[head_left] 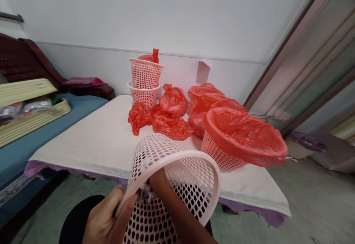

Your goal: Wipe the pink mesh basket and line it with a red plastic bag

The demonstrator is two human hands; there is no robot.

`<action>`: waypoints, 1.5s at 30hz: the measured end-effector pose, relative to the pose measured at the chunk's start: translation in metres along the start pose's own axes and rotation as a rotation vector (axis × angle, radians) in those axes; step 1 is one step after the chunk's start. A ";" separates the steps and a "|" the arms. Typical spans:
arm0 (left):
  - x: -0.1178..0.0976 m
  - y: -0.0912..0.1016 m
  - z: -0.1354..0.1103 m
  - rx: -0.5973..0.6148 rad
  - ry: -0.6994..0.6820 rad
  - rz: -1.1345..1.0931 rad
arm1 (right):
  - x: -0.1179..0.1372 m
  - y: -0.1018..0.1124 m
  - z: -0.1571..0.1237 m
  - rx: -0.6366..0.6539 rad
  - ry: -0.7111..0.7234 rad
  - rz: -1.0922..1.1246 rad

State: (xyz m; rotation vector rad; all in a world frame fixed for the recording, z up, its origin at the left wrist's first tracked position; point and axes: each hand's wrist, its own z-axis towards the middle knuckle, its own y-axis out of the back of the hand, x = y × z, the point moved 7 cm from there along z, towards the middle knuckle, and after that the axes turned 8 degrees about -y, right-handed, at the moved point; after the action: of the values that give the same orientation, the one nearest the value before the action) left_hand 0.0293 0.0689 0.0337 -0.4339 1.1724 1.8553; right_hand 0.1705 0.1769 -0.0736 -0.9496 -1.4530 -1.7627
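- At the near edge of the worktop (91,136), the left hand (107,218) clamps the rim of a pink mesh basket (156,146), held tilted with its mouth toward the person.
- The right hand (156,183) reaches inside that basket, at a small whitish scrap by the rim; whether its fingers are pinched on it I cannot tell.
- To the right, a lined basket (219,155) wears a red bag over its rim; a second lined basket (203,94) stands just behind.
- Loose red bags (166,120) lie mid-worktop; two stacked baskets (144,81) stand at the far edge.
- By my reading, at least two baskets are lined, while the held one is bare and the stacked pair has no bag over its rims.
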 end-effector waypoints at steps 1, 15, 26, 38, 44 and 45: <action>0.002 0.001 -0.001 -0.016 0.040 0.005 | 0.001 0.006 0.004 -0.043 0.005 0.004; -0.001 -0.010 0.001 -0.014 -0.089 0.039 | -0.024 0.029 0.044 -0.035 0.012 -0.408; 0.023 0.018 0.024 -0.162 0.107 0.104 | 0.006 0.045 -0.055 0.479 0.216 -0.634; 0.032 0.023 0.049 -0.142 0.081 0.065 | 0.019 0.042 -0.140 0.294 0.569 -0.616; 0.036 0.024 0.058 -0.167 0.113 0.001 | 0.018 0.037 -0.144 0.235 0.631 -0.598; 0.038 0.024 0.057 -0.178 0.127 -0.016 | 0.018 0.036 -0.143 0.239 0.626 -0.584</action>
State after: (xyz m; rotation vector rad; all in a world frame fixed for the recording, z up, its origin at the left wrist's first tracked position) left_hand -0.0029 0.1321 0.0494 -0.6680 1.0865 1.9497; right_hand 0.1734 0.0291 -0.0572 0.1872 -1.5335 -1.9653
